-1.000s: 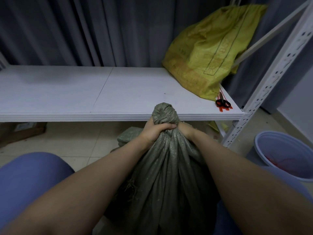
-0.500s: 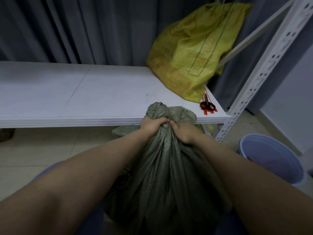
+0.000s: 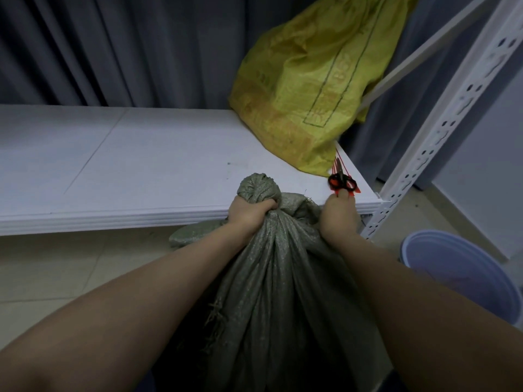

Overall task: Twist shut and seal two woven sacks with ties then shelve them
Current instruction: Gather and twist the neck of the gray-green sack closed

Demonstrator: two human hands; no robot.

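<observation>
Since half a second ago the right hand (image 3: 338, 219) has left the neck of the green sack (image 3: 277, 278) and gone out toward 2 o'clock, to the front edge of the shelf (image 3: 141, 165). The left hand (image 3: 250, 213) has kept its place on the neck.

Head view: the left hand's fingers are curled tight round the twisted neck, just under the bunched top, which sticks up at 12 o'clock from the fist. The rest of the green sack hangs down between the two forearms toward 6 o'clock, its folds gathered up to the grip. The right hand sits at 3 o'clock from the left, back toward the camera. Its fingertips (image 3: 347, 194) reach up to the scissors (image 3: 342, 181) and the red ties (image 3: 338, 162) lying at the shelf's front right corner. Whether they pinch anything I cannot tell.

The yellow sack (image 3: 305, 89) stands on the shelf at 1 o'clock in the frame, leaning toward the back right, its lower corner just beside the ties. A grey curtain (image 3: 113, 46) hangs behind. A white perforated post (image 3: 452, 108) runs up at 2 o'clock. A pale blue bucket (image 3: 458, 267) stands on the floor (image 3: 56, 264) at 4 o'clock.
</observation>
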